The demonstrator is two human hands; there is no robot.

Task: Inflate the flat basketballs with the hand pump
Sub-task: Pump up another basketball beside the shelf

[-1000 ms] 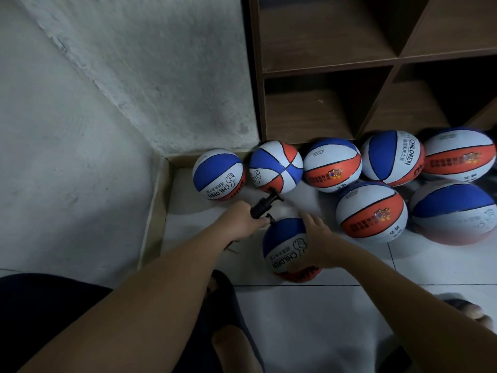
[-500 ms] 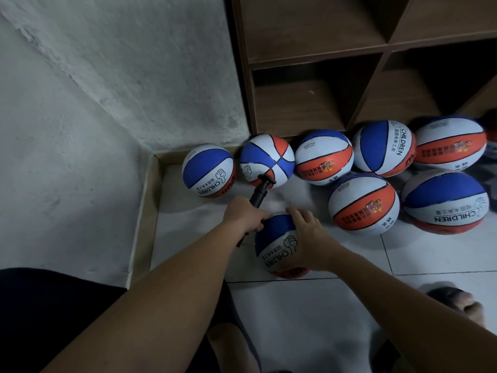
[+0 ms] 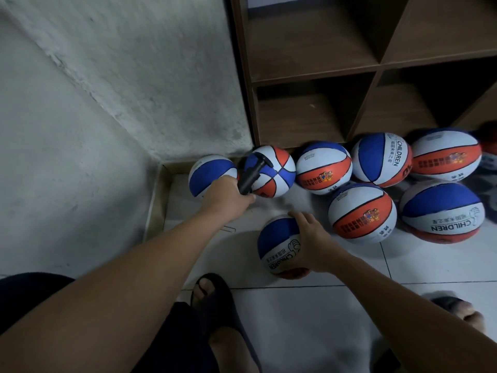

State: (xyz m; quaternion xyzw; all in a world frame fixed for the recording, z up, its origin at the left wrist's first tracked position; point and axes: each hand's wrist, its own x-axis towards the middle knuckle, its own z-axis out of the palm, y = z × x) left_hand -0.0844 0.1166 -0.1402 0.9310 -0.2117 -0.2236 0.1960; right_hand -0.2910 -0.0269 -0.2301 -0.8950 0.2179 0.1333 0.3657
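Right, head view: left hand (image 3: 228, 196) has its fingers curled round the black hand pump (image 3: 251, 176), barrel tilted up and away, T-handle toward the shelf unit (image 3: 376, 68). Right hand (image 3: 312, 243) has fingers spread over the top and right side of the near basketball (image 3: 279, 244) on the floor tiles (image 3: 309, 313), steadying it. Pump sits up-left of that ball, apart from it; left hand is nearer the pump. Needle end and valve not visible. Seven more balls (image 3: 361, 212) crowd the shelf base.
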